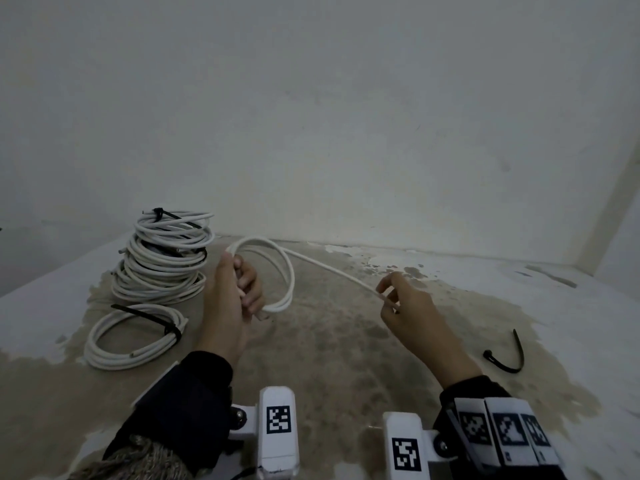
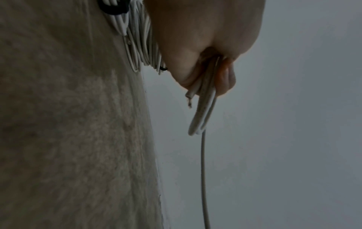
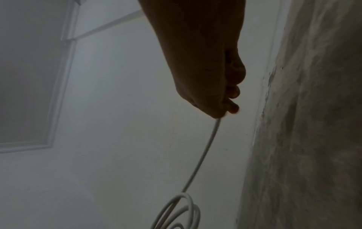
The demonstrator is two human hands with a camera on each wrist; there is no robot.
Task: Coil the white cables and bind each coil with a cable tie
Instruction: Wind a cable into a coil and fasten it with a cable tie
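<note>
A white cable (image 1: 287, 271) hangs in loops from my left hand (image 1: 239, 289), whose fingers curl round the gathered turns (image 2: 203, 108); a cut end pokes out below the fist. From the loops the cable runs straight right to my right hand (image 1: 391, 296), which pinches its free end between thumb and fingertips (image 3: 225, 111). A loose black cable tie (image 1: 509, 355) lies on the surface to the right of my right hand. At the left stands a stack of bound white coils (image 1: 166, 261), and one more coil (image 1: 135, 337) with a black tie lies in front of it.
The work surface (image 1: 329, 341) is stained brown in the middle and white at the edges. A white wall (image 1: 346, 133) rises close behind, with a corner at the right. Wrist-mounted marker blocks show at the bottom of the head view.
</note>
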